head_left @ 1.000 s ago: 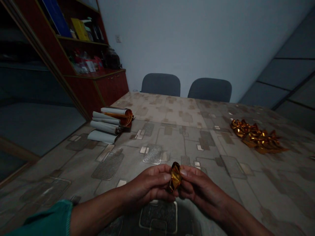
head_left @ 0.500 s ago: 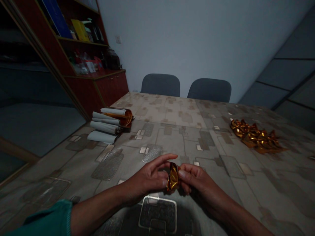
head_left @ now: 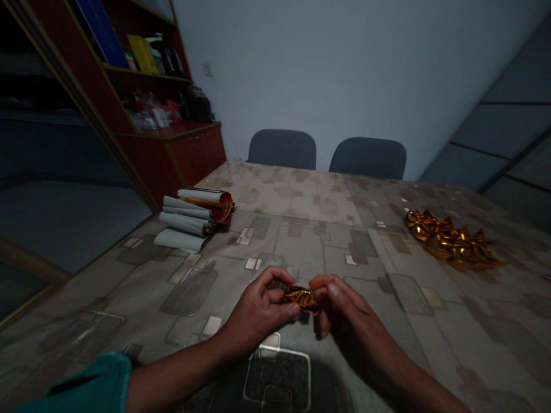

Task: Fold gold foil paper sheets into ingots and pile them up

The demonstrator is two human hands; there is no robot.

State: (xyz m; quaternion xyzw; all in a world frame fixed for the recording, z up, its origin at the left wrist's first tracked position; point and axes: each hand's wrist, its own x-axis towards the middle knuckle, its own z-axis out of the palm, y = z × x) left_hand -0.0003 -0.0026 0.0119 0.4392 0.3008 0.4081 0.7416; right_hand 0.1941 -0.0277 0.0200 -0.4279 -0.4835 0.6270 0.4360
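On the far left stood a dark red wooden cupboard [head_left: 193, 155]. A blue book [head_left: 101, 34] and a yellow book [head_left: 141, 54] sat on its shelves. Below it, on the table [head_left: 374, 338] with its gray and tan block pattern, lay a stack of rolled sheets [head_left: 191, 221]. They were pale on the outside, and the top roll showed orange-gold inside.

Your left arm came in from the bottom left, out of a green-blue sleeve [head_left: 77, 385]. Your left hand [head_left: 258, 310] was curled, not spread, and its thumb and fingers pinched the left end of a small gold foil piece [head_left: 302, 297]. The foil piece was crinkly and lay sideways in the air, just above the table, between your hands. Your right hand [head_left: 355, 310] pinched its right end with the thumb and bent fingers. Your two hands were close, but they were not pressed together.

Behind them, two gray chairs [head_left: 282, 149] [head_left: 368, 158] stood at the far side of the table. On the right side of the table lay a heap of crinkly gold foil pieces [head_left: 450, 248], well apart from your hands.
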